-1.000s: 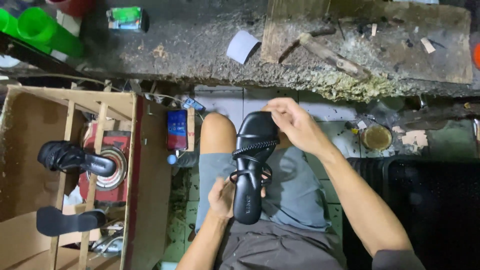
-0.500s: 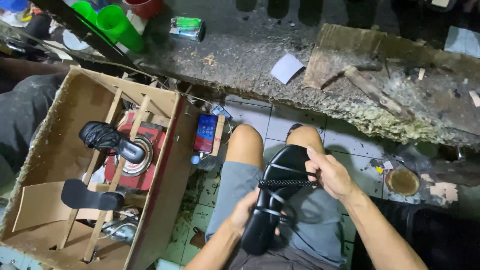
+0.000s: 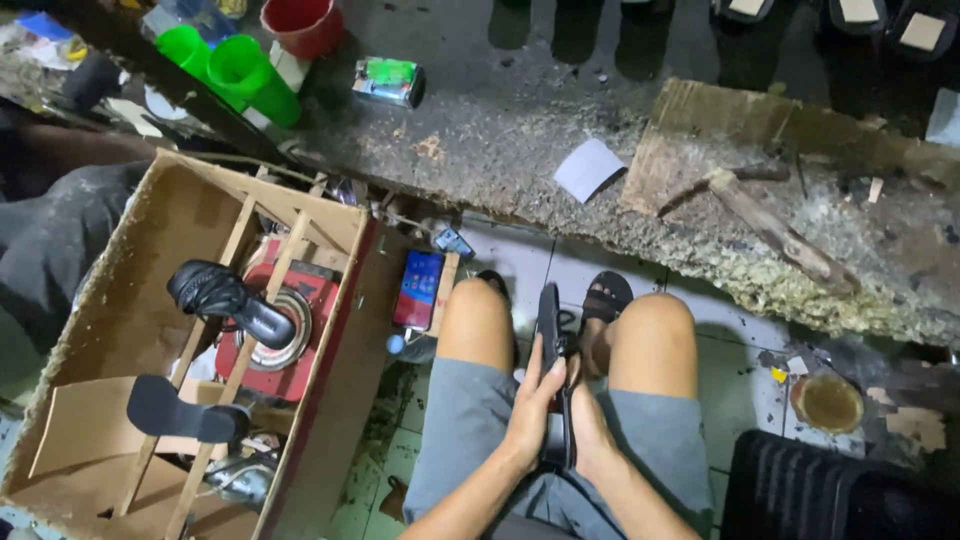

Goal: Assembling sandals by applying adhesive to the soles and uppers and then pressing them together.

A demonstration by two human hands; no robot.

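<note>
A black strappy sandal stands on edge between my knees, its sole turned sideways. My left hand presses flat against the sandal's left side, fingers pointing up. My right hand grips it from the right, partly hidden behind the sole. Both hands rest over my lap in grey shorts.
A cardboard box at left holds wooden slats, a red heater, a black shoe upper and a black sole. A phone leans beside it. The rough workbench ahead carries a hammer, green cups, a red cup.
The sandal has been turned from lying flat on my lap to standing on edge between my knees. Both hands have closed in around it, and my view has shifted right and lower.
</note>
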